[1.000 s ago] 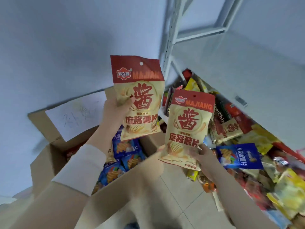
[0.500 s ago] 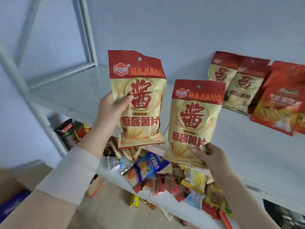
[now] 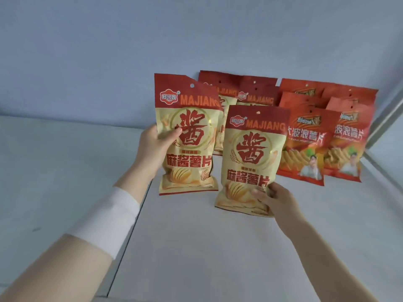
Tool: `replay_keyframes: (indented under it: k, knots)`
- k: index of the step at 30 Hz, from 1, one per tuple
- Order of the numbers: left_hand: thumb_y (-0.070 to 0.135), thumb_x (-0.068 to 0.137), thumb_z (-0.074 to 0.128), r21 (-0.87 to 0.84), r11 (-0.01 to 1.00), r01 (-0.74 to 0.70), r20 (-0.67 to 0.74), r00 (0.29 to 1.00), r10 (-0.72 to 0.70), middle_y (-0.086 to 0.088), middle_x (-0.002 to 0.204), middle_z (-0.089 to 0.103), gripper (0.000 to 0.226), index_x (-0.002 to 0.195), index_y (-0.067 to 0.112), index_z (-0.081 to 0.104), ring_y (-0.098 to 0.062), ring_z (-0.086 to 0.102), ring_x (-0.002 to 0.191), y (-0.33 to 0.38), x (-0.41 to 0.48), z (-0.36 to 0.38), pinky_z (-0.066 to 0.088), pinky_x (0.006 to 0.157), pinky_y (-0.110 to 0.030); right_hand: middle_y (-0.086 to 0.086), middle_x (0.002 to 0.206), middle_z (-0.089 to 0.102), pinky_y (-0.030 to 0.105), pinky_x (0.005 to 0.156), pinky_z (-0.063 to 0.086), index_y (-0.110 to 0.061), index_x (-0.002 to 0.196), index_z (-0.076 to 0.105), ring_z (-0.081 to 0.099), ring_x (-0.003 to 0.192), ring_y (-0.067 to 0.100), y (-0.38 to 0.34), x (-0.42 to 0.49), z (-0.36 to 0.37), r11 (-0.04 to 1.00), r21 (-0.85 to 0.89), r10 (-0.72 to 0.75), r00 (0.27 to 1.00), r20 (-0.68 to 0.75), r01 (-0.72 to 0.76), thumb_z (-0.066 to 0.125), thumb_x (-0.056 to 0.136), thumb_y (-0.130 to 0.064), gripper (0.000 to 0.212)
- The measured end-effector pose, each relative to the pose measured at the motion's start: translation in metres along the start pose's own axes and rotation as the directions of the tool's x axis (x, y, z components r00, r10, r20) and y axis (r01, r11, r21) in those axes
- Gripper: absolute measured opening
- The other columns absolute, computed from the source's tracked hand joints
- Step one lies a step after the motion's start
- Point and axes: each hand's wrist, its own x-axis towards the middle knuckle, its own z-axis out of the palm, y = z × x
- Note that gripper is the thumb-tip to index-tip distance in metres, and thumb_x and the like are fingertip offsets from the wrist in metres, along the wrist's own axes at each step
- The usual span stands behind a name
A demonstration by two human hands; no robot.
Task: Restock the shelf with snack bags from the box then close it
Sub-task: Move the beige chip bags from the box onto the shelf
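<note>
My left hand [image 3: 152, 147] grips a beige and red MAJIANG snack bag [image 3: 187, 153] by its left edge, upright above the white shelf [image 3: 196, 247]. My right hand [image 3: 274, 201] holds a second identical MAJIANG bag [image 3: 250, 155] by its lower right corner, upright and just in front of the stocked rows. Behind them, more MAJIANG bags [image 3: 255, 92] stand against the wall. The box is out of view.
Several orange-red chip bags [image 3: 305, 144] stand in rows to the right of the MAJIANG bags. A grey shelf post [image 3: 386, 112] rises at the right edge. The blue-grey wall [image 3: 109, 62] closes the back. Bare shelf surface lies left and in front.
My view has swung from the box and lower shelf up to the upper shelf. Both hands have carried their bags toward the stocked rows at the back.
</note>
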Motion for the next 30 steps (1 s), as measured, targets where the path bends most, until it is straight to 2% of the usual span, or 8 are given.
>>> replay_keyframes:
  k: [7, 11, 15, 20, 22, 25, 27, 30]
  knots:
    - [0.031, 0.085, 0.066, 0.056, 0.998, 0.011, 0.057, 0.998, -0.014, 0.01, 0.098, 0.07, 0.007, 0.091, 0.029, 0.061, -0.007, 0.066, 0.092, -0.042, 0.101, 0.054, 0.052, 0.081, -0.03, 0.006, 0.091, 0.071, 0.02, 0.059, 0.055, -0.008, 0.098, 0.062, 0.069, 0.078, 0.016, -0.008, 0.098, -0.008, 0.999, 0.054, 0.008, 0.996, -0.089, -0.003, 0.072, 0.077, -0.014, 0.024]
    - [0.029, 0.087, 0.065, 0.076, 0.996, 0.038, 0.037, 0.998, -0.041, 0.008, 0.098, 0.068, 0.009, 0.094, 0.026, 0.06, -0.008, 0.065, 0.092, -0.063, 0.14, 0.077, 0.052, 0.082, -0.032, 0.007, 0.093, 0.071, 0.039, 0.074, 0.057, -0.016, 0.091, 0.062, 0.069, 0.087, 0.025, -0.005, 0.142, -0.01, 0.999, 0.031, 0.042, 0.997, -0.062, -0.04, 0.072, 0.077, -0.02, 0.018]
    - [0.032, 0.087, 0.065, 0.104, 0.991, 0.082, 0.008, 0.997, -0.083, 0.002, 0.105, 0.068, 0.021, 0.103, 0.02, 0.059, -0.015, 0.064, 0.098, -0.084, 0.159, 0.089, 0.052, 0.088, -0.039, 0.009, 0.097, 0.071, 0.044, 0.08, 0.056, -0.012, 0.096, 0.061, 0.069, 0.088, 0.025, 0.001, 0.163, -0.013, 0.998, -0.001, 0.061, 0.997, -0.054, -0.061, 0.073, 0.077, -0.02, 0.024]
    - [0.034, 0.086, 0.065, 0.2, 0.979, 0.038, -0.069, 0.997, -0.025, 0.002, 0.104, 0.066, 0.024, 0.102, 0.017, 0.057, -0.015, 0.063, 0.096, -0.093, 0.161, 0.102, 0.053, 0.084, -0.036, -0.001, 0.096, 0.068, 0.036, 0.078, 0.055, -0.014, 0.099, 0.06, 0.065, 0.09, 0.018, 0.003, 0.167, -0.008, 0.967, -0.254, -0.02, 0.981, -0.191, -0.029, 0.078, 0.072, -0.028, 0.035]
    - [0.032, 0.085, 0.066, 0.256, 0.967, -0.001, -0.126, 0.991, 0.035, 0.003, 0.104, 0.061, 0.032, 0.108, 0.014, 0.052, -0.013, 0.059, 0.094, -0.092, 0.157, 0.107, 0.048, 0.077, -0.025, -0.001, 0.106, 0.064, 0.034, 0.08, 0.053, -0.015, 0.118, 0.053, 0.061, 0.096, 0.017, 0.0, 0.164, -0.003, 0.957, -0.291, -0.064, 0.962, -0.267, -0.017, 0.079, 0.07, -0.029, 0.057]
    - [0.025, 0.083, 0.07, 0.231, 0.973, -0.021, -0.174, 0.983, 0.063, 0.003, 0.109, 0.054, 0.047, 0.119, 0.009, 0.043, -0.01, 0.056, 0.095, -0.091, 0.148, 0.113, 0.045, 0.071, -0.014, 0.003, 0.126, 0.052, 0.04, 0.096, 0.045, -0.014, 0.141, 0.03, 0.048, 0.118, 0.021, -0.004, 0.157, 0.004, 0.929, -0.37, -0.161, 0.924, -0.348, 0.023, 0.079, 0.07, -0.029, 0.088]
    - [0.022, 0.082, 0.072, 0.226, 0.972, -0.068, -0.199, 0.973, 0.114, -0.003, 0.118, 0.051, 0.055, 0.125, 0.008, 0.041, -0.012, 0.054, 0.104, -0.088, 0.144, 0.113, 0.049, 0.084, -0.02, 0.007, 0.135, 0.042, 0.042, 0.104, 0.037, -0.015, 0.143, 0.024, 0.038, 0.127, 0.024, -0.009, 0.15, 0.006, 0.873, -0.486, -0.252, 0.894, -0.37, 0.045, 0.076, 0.072, -0.035, 0.091]
    - [0.023, 0.082, 0.071, 0.374, 0.917, -0.136, -0.219, 0.948, 0.229, -0.01, 0.129, 0.046, 0.06, 0.132, 0.006, 0.041, -0.017, 0.047, 0.118, -0.076, 0.134, 0.102, 0.039, 0.099, -0.027, 0.012, 0.141, 0.033, 0.041, 0.106, 0.03, -0.014, 0.143, 0.027, 0.029, 0.132, 0.029, -0.02, 0.137, 0.008, 0.745, -0.664, -0.381, 0.86, -0.34, 0.067, 0.071, 0.078, -0.037, 0.082]
